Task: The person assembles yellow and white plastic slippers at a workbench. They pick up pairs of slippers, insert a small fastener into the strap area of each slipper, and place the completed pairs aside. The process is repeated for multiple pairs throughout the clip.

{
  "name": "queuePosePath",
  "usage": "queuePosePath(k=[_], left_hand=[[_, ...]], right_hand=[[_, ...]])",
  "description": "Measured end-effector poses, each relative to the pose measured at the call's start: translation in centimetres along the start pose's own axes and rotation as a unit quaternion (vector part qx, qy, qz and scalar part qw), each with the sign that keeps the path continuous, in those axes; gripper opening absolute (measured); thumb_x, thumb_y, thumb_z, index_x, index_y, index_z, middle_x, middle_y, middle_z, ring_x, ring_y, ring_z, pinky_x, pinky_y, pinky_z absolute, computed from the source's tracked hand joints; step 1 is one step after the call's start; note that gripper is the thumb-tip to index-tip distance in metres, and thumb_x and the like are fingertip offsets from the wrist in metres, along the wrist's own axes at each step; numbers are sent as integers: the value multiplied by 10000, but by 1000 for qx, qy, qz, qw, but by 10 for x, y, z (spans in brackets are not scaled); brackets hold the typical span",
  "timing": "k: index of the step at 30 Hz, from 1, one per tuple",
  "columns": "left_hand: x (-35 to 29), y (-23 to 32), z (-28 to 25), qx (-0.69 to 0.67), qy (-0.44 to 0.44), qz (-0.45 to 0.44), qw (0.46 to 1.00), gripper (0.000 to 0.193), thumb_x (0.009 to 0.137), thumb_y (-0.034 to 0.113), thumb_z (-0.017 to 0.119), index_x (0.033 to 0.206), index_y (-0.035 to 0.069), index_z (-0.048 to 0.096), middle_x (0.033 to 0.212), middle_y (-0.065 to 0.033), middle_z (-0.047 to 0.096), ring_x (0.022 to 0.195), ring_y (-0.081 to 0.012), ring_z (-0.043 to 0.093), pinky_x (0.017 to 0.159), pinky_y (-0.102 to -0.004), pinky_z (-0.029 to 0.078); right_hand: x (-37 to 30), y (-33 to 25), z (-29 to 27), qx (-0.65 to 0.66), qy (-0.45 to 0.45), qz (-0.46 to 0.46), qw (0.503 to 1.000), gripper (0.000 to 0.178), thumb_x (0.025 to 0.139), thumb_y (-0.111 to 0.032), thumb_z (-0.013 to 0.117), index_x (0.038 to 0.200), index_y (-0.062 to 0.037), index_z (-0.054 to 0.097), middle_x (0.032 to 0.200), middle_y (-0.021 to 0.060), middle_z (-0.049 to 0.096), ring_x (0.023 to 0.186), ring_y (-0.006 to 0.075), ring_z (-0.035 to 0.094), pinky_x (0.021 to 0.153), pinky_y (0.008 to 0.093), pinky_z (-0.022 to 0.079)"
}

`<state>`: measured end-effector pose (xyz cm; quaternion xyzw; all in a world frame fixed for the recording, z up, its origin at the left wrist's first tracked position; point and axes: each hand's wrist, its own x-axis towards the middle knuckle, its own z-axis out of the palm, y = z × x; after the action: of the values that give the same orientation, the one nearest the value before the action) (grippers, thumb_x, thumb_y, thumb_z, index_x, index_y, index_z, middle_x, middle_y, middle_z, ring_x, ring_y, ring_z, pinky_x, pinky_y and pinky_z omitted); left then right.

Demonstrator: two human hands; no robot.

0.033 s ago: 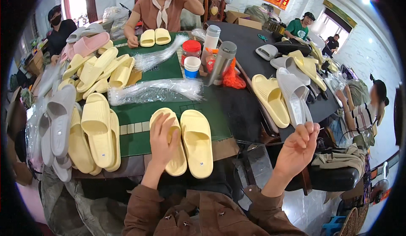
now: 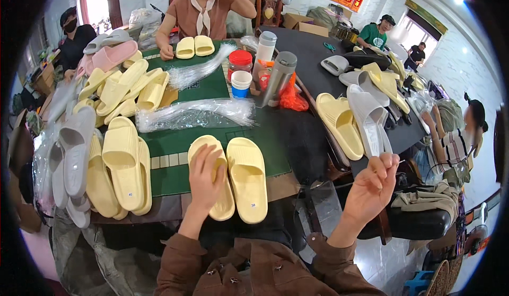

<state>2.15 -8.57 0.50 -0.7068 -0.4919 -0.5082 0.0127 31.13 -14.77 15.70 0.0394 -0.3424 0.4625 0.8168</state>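
Observation:
In front of me a pair of pale yellow slippers lies side by side at the table's near edge. My left hand rests over the strap of the left slipper, its fingers stretched and slightly apart. Next to it, the right slipper is untouched and carries a small round sticker on its heel. Off to the right, my right hand is raised in a pinch, away from the slippers. A thin pale tip pokes out past its fingertips, too small to name. Bundles of clear plastic strands lie beyond the slippers.
Yellow slippers and grey slippers are heaped at left. Tumblers, a red-lidded jar and paper cups stand mid-table. More slippers lie at right. A co-worker sits opposite; other people are around the room.

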Motion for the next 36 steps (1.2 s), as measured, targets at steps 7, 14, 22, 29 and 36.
queuePosePath(k=[7, 14, 22, 29, 36], left_hand=[[-17, 77, -13, -213, -159, -35, 963, 584, 818, 95, 711, 1357, 54, 489, 1027, -112, 648, 954, -301, 617, 893, -393, 477], [-13, 112, -48, -478, -212, -40, 851, 473, 956, 109, 577, 1385, 11, 403, 924, -153, 692, 822, -246, 666, 814, -367, 524], [-27, 69, -78, -544, 52, -249, 800, 311, 1046, 181, 408, 1140, -59, 582, 950, -120, 653, 939, -181, 611, 892, -334, 462], [-25, 67, -86, -570, 183, -328, 731, 268, 1018, 126, 467, 1240, 4, 553, 1016, -63, 597, 904, -140, 573, 883, -327, 483], [-32, 67, -76, -464, 151, -396, 778, 291, 987, 46, 497, 1273, 17, 450, 882, -55, 589, 606, -57, 430, 556, -207, 364]], right_hand=[[-16, 20, 3, 33, 45, 99, 994, 140, 1049, -154, 389, 1150, -81, 452, 982, 58, 500, 771, 105, 508, 551, 178, 468], [-33, 41, -14, -207, 140, 177, 952, 61, 1034, -151, 446, 1081, -125, 475, 886, 45, 565, 672, 109, 548, 521, 205, 422], [-38, 26, -56, -254, 158, 149, 943, 195, 986, -34, 496, 1177, -71, 488, 909, 50, 530, 775, 101, 516, 648, 208, 426], [-47, 27, -61, -319, 104, 169, 927, 157, 971, -17, 525, 1119, -61, 497, 918, 69, 597, 784, 120, 557, 683, 219, 438], [-58, 35, -59, -366, 57, 231, 900, 89, 968, -4, 505, 1044, -34, 541, 934, 80, 647, 725, 90, 570, 608, 199, 408]])
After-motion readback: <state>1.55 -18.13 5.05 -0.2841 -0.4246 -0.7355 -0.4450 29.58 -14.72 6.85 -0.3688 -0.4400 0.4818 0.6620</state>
